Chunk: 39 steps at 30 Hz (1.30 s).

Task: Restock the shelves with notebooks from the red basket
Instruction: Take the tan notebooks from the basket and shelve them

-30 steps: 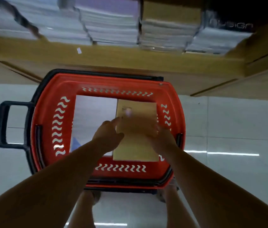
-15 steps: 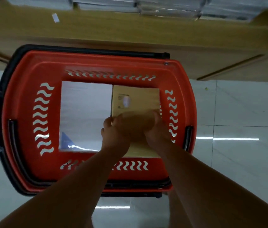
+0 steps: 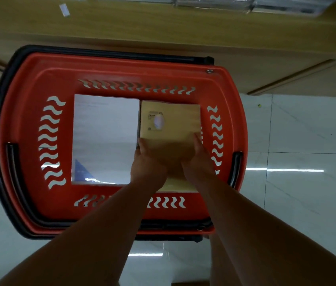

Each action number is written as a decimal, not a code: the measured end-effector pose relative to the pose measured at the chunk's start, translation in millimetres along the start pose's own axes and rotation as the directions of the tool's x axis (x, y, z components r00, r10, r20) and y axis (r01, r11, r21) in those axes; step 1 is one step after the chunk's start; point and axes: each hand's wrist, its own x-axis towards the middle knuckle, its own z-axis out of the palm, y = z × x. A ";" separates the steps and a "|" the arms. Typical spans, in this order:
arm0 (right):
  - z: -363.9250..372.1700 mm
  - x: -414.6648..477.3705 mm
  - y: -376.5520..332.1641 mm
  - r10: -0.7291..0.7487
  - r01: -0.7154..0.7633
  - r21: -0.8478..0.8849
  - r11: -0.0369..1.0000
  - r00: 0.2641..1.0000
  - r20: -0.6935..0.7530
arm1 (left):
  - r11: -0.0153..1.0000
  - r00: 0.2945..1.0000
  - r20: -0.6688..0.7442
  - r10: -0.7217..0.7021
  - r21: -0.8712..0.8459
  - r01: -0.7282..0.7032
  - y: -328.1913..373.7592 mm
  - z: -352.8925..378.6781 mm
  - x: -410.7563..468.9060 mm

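Head view: tan notebooks [image 3: 171, 124] lie flat in the right half of the red basket [image 3: 28, 120], touching a pile of white notebooks [image 3: 105, 139] that fills the left half. Whether the tan item is one thick book or a pile, I cannot tell; a page edge shows along its right side.

Left hand [image 3: 148, 164] sits on the near left edge of the tan cover, right hand [image 3: 199, 159] on the near right edge. Both have fingers hooked over the sides, clasping it between them. How far the fingertips reach underneath is hidden.

Handling, my estimate: stiff card cover, smooth and a little slippery; heavy if it is a pile, and loose copies could slide apart. Best hold is under both long edges, lifted level.

The basket stands on a pale tiled floor [image 3: 307, 131], just in front of a wooden shelf [image 3: 163, 27]. More stacked stock [image 3: 245, 5] shows at the top edge, well above the basket.
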 end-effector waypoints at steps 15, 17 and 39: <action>-1.2 -4.5 -0.7 0.003 -0.003 0.034 0.999 1.000 0.019 | 0.991 0.998 -0.046 0.030 -0.132 -0.036 -20.6 -12.7 15.5; -1.4 -6.3 -1.6 -0.012 0.011 0.059 0.998 1.000 0.020 | 0.988 0.998 -0.037 0.046 -0.147 -0.051 -18.9 -16.3 16.2; 40.3 -70.5 -75.0 0.012 0.046 0.207 0.977 0.963 -0.271 | 0.905 0.943 0.008 0.334 -0.283 -0.318 -65.6 -114.6 2.5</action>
